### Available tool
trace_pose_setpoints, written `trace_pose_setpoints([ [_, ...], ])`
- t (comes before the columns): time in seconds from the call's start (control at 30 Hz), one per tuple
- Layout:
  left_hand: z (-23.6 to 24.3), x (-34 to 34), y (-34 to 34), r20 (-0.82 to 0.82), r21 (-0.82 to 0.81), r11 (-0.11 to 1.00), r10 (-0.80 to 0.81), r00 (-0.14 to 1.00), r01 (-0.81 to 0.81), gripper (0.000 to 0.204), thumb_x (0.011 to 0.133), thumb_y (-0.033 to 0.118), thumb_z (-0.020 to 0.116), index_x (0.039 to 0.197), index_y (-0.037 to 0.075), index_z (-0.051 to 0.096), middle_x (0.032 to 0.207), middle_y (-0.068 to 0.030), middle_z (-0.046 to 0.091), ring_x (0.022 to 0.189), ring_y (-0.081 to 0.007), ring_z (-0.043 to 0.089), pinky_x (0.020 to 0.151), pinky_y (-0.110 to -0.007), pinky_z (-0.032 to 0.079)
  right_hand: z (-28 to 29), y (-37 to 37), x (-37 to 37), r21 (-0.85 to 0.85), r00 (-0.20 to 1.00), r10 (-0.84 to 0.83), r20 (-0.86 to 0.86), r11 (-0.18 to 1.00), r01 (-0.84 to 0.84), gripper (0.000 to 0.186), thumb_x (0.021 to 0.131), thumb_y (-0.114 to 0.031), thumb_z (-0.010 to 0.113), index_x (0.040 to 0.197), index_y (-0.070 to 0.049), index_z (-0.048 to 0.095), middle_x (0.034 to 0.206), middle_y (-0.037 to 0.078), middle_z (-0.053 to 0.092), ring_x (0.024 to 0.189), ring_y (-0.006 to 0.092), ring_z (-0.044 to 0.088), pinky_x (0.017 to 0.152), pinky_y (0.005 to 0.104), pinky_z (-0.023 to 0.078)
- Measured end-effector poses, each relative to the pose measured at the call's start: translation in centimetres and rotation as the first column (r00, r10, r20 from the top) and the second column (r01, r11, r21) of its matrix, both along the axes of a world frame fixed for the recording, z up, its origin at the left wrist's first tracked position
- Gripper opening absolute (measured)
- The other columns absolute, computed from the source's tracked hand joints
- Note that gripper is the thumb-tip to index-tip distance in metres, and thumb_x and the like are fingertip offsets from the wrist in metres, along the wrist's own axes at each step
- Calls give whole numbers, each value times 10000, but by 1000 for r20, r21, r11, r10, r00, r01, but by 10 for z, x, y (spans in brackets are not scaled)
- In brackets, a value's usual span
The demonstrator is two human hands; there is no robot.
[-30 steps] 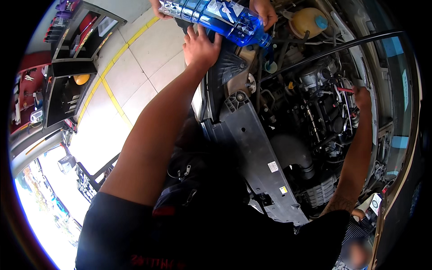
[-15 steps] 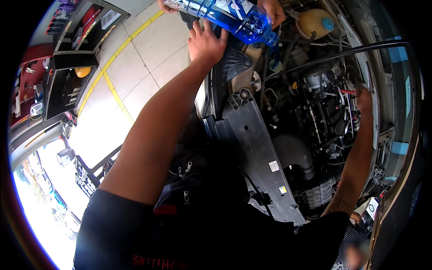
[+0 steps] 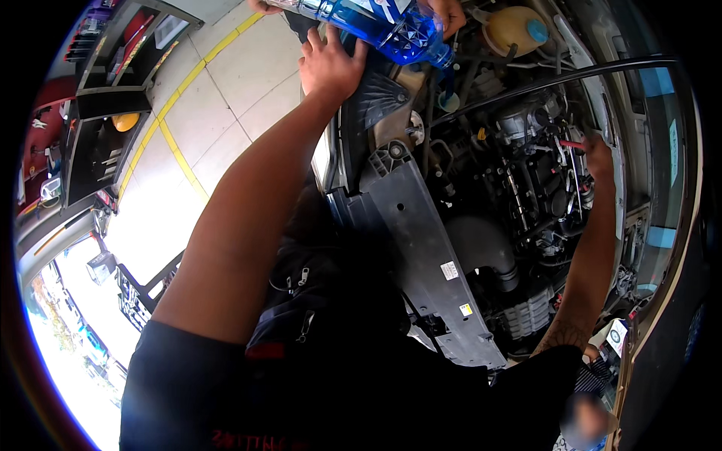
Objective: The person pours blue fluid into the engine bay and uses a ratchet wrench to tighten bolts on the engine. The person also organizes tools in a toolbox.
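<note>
My left hand (image 3: pixel 329 69) reaches to the top of the view, fingers spread, beside a clear bottle of blue liquid (image 3: pixel 391 30). Whether it touches the bottle or the car's edge I cannot tell. Another person's hand (image 3: pixel 450 15) steadies the bottle near its neck. The bottle tilts mouth-down over a pale filler opening (image 3: pixel 449 102), with blue at its mouth. At the far side of the engine (image 3: pixel 538 177), my right hand (image 3: pixel 599 155) is closed around a red handle (image 3: pixel 573 144); the rest of that tool cannot be made out.
A yellowish coolant tank with a blue cap (image 3: pixel 511 31) sits in the engine bay. The black prop rod (image 3: pixel 556 84) crosses above the engine. A grey front panel (image 3: pixel 417 233) lies before me. Shelving (image 3: pixel 98 128) stands left; another person is partly visible at lower right.
The whole view has shifted slightly, so everything sits a little further left and up. The bottle stays tilted, and both my hands hold about the same places on the car.
</note>
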State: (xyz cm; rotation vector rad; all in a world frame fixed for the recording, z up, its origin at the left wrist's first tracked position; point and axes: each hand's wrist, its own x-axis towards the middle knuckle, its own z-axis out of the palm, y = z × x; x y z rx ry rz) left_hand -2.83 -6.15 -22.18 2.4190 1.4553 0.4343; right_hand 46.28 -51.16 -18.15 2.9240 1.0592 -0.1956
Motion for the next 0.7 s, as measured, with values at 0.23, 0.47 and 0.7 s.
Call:
trace_pose_setpoints([
  [0.23,1,0,2,-19,-41,999,1,1000,-2,820,982,638,519,1551,58,402,1551,-273,415,1384,-451,474,1107,-531,438,1,7,-6,-100,997,61,39,993,-57,337,994,-331,686,1032,3,683,965,278,716,999,483,685,842,529,525],
  [0.47,2,2,0,-9,-19,1000,-9,1000,9,818,981,636,519,1558,71,397,1544,-278,419,1368,-452,488,1102,-543,433,9,13,-4,-227,1000,5,6,974,-4,416,974,-404,706,1074,-1,687,1042,286,717,1035,496,673,863,569,524],
  [0.7,-1,-2,0,6,-14,1000,-5,1000,5,820,975,628,524,1571,82,386,1538,-281,422,1369,-452,486,1102,-553,432,12,22,-22,-254,995,-68,75,963,85,342,971,-332,725,1035,0,677,964,252,735,961,443,715,828,506,541],
])
